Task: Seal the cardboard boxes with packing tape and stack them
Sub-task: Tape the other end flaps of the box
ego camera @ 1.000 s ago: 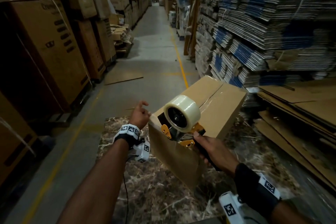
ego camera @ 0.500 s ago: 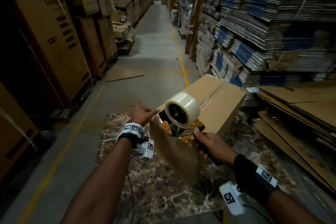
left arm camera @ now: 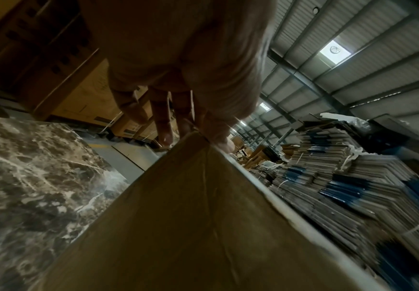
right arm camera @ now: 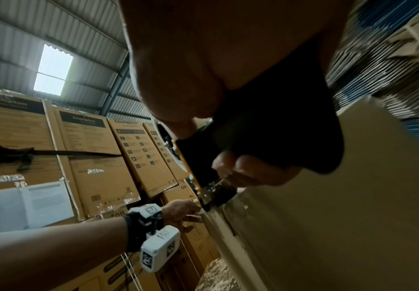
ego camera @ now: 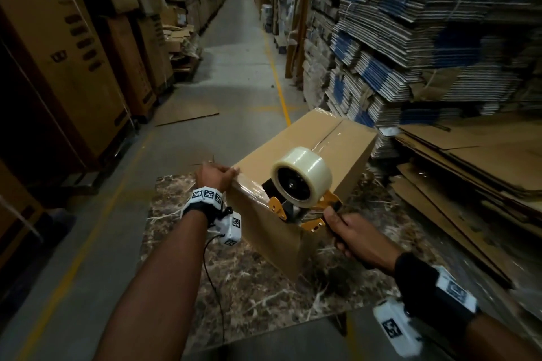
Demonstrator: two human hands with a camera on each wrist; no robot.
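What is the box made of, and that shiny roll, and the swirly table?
Box: plain brown cardboard, matte, with folded flaps. Roll: clear plastic packing tape, glossy and see-through, probably. Table: looks like polished brown marble with white veins, though it could be a printed look-alike.

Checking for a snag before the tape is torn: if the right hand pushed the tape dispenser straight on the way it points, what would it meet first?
Probably the cardboard box. The right hand aims the tape dispenser up and away at the box's near end, where it seems already to touch; depth is unclear.
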